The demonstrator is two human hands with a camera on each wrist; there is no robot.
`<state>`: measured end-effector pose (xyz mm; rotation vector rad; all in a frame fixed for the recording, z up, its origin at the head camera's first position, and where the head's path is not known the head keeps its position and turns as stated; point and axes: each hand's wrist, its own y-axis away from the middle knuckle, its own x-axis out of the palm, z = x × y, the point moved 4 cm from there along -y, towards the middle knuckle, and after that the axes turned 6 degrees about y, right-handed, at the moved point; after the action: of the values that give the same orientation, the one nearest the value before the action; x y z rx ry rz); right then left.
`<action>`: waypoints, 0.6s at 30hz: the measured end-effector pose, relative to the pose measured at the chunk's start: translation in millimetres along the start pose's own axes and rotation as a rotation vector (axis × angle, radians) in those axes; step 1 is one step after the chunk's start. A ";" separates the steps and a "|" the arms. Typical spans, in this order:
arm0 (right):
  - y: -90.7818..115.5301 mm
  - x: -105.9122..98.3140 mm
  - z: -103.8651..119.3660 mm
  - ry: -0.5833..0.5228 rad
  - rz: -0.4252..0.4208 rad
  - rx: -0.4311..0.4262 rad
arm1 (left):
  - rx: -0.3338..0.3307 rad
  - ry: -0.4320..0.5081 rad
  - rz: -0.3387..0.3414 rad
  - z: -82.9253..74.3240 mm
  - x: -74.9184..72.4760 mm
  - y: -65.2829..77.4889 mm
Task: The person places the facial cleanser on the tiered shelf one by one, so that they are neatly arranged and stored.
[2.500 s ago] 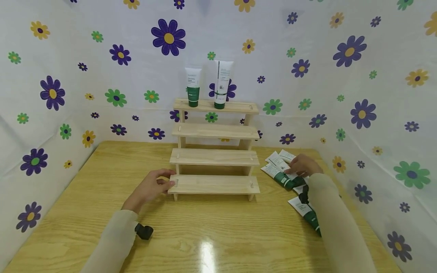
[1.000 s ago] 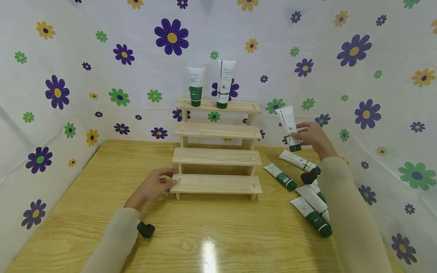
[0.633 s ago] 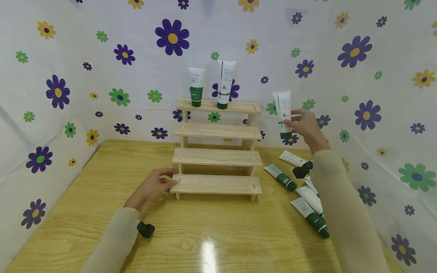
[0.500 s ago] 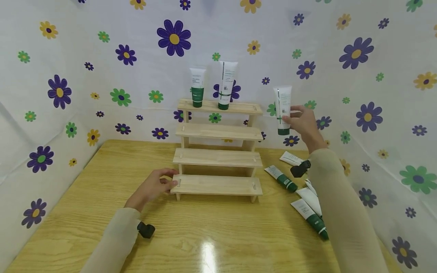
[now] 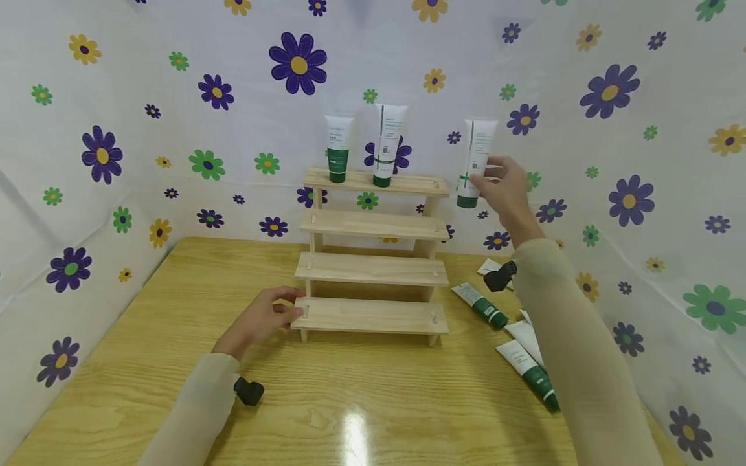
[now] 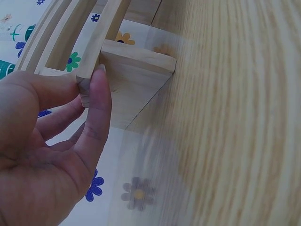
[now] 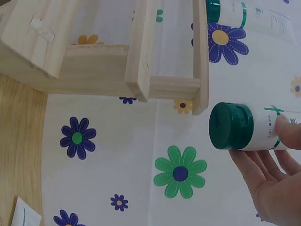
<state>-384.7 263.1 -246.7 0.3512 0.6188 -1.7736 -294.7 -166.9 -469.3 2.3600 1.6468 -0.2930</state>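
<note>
A four-step wooden display rack (image 5: 373, 268) stands at the middle of the table. My left hand (image 5: 260, 320) pinches the left end of its lowest step between thumb and fingers, as the left wrist view shows close up. My right hand (image 5: 506, 191) grips a white squeeze tube (image 5: 479, 152) with a green cap, held upright, cap down, in the air just right of the top step. In the right wrist view the tube's green cap (image 7: 230, 125) is apart from the step's end. Two tubes stand on the top step: a white-and-green tube (image 5: 338, 149) and a taller white tube (image 5: 388, 145).
Several tubes lie loose on the table to the rack's right, among them a green-capped tube (image 5: 480, 305) and a white-and-green tube (image 5: 529, 374). My right sleeve hides part of the pile. A flower-print cloth (image 5: 245, 39) hangs behind and at both sides.
My right hand has picked a white tube out of the pile, lifted it, turned it upright and carried it leftward toward the top step. My left hand has stayed on the lowest step.
</note>
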 end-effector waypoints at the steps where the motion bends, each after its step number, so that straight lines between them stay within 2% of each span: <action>1: -0.9 2.3 2.5 -0.004 0.000 -0.008 | 0.007 -0.005 0.003 0.1 -0.4 0.0; 7: -4.1 14.0 15.7 -0.043 0.000 -0.049 | 0.037 0.004 0.010 -1.4 -1.2 1.0; 13: -8.5 25.6 27.3 -0.077 -0.007 -0.119 | 0.035 0.012 0.014 -3.5 -0.3 2.3; 18: -14.8 37.8 32.9 -0.062 -0.024 -0.128 | 0.028 0.011 0.012 -2.3 0.1 1.3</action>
<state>-407.1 216.9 -236.6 0.2005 0.6912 -1.7511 -293.4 -166.5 -467.0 2.3958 1.6429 -0.3035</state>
